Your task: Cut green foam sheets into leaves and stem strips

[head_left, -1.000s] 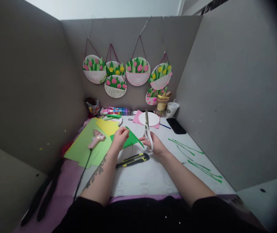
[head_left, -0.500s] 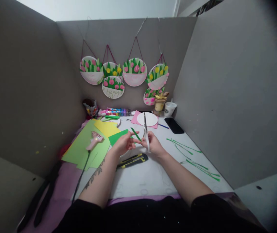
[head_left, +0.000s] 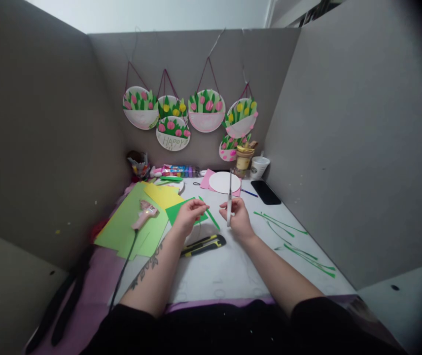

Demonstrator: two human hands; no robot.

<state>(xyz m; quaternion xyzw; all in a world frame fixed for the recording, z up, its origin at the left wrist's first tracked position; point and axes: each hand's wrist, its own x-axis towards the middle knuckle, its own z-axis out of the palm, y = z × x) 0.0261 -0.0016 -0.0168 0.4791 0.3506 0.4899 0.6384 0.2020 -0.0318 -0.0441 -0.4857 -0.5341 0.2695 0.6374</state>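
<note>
Fingers (head_left: pixel 199 210) of the left hand (head_left: pixel 189 217) are pinched on a skinny green strip (head_left: pixel 213 220), and white-handled scissors (head_left: pixel 229 204) are gripped in the right hand (head_left: pixel 241 219), pretty much right beside it, over the worktop (head_left: pixel 226 276).

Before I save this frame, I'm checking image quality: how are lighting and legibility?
Head view: black upper right corner; flat grey left panel darker than flat grey right panel; marks below HAPPY on the round white paper plate unreadable.
</note>
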